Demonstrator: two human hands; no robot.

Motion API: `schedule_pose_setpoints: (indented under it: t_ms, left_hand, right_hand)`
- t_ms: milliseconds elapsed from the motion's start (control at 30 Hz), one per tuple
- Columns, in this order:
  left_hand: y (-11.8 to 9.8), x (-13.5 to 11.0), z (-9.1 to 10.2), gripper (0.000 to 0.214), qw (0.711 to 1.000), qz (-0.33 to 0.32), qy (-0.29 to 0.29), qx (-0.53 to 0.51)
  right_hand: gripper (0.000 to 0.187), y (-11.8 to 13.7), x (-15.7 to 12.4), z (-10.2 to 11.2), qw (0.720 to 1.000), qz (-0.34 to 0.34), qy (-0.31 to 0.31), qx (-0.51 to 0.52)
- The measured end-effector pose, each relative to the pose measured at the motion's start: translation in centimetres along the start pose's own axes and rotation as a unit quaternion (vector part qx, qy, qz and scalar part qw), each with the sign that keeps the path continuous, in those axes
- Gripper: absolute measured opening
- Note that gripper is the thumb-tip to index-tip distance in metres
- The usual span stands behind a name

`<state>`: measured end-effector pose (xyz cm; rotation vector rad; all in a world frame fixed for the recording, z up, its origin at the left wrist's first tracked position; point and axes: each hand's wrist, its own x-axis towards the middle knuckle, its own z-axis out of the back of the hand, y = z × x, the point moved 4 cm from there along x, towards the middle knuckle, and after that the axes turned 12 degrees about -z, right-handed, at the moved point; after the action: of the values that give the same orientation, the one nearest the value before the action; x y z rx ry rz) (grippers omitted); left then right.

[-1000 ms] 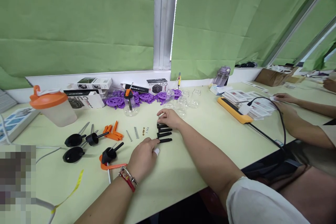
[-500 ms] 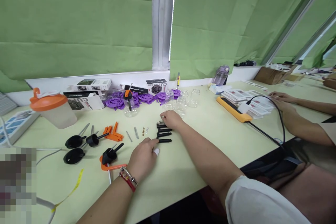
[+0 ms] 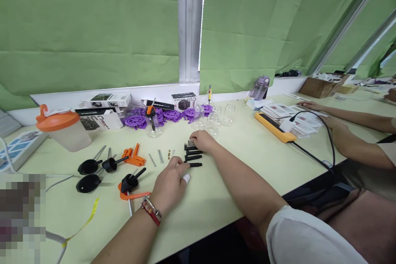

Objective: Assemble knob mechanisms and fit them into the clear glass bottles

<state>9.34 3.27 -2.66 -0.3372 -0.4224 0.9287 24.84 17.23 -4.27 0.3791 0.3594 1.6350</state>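
My left hand [image 3: 169, 183] rests on the pale table [image 3: 235, 161] with its fingers curled, one fingertip wrapped in white, touching the near end of the nearest of several short black rods [image 3: 193, 157]. My right hand [image 3: 202, 140] lies just beyond those rods, fingers bent down onto the farthest one [image 3: 189, 147]. Small screws and brass bits [image 3: 170, 153] and two metal pins [image 3: 156, 158] lie to the left of the rods.
Black suction-cup parts [image 3: 93, 173], orange clips [image 3: 133, 157], an orange-lidded shaker [image 3: 63, 128], boxes [image 3: 105, 109], purple gears [image 3: 161, 116] and clear jars [image 3: 215, 119] crowd the left and back. A yellow power strip [image 3: 274, 128] with cable, card stacks and another person's arms [image 3: 355, 140] occupy the right.
My right hand has shifted slightly right over the far rods and settled lower. My left hand has barely moved. The other person's hand reached further along the card stacks.
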Motion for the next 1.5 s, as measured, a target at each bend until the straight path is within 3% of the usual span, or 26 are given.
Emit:
schedule_pose_setpoints:
  t_ms: [200, 400, 567, 767, 967, 1500]
  left_hand:
    - [-0.8, 0.0, 0.0, 0.025, 0.999, -0.027, 0.023, 0.022]
    - [-0.8, 0.3, -0.4, 0.03, 0.998, -0.024, 0.025, 0.046]
    - [-0.8, 0.5, -0.5, 0.031, 0.998, -0.031, 0.019, 0.049]
    - [-0.3, 0.1, 0.1, 0.03, 0.999, -0.022, -0.043, 0.011]
    - [-0.1, -0.2, 0.5, 0.026, 0.999, -0.013, -0.046, 0.013]
    - [-0.7, -0.5, 0.3, 0.026, 0.999, -0.022, -0.021, 0.021]
  right_hand:
    - [0.023, 0.6, -0.5, 0.6, 1.0, 0.021, -0.002, -0.02]
    - [0.033, 2.4, -2.0, 1.0, 0.988, 0.147, 0.04, -0.037]
    - [0.046, 3.1, -4.5, 0.5, 0.995, 0.068, 0.048, -0.051]
    - [0.062, 3.9, -7.0, -1.4, 0.997, -0.011, 0.024, -0.078]
    - [0.064, 3.9, -6.6, -2.5, 0.995, -0.011, 0.007, -0.1]
    - [0.063, 3.0, -3.8, -1.9, 0.99, 0.062, 0.02, -0.128]
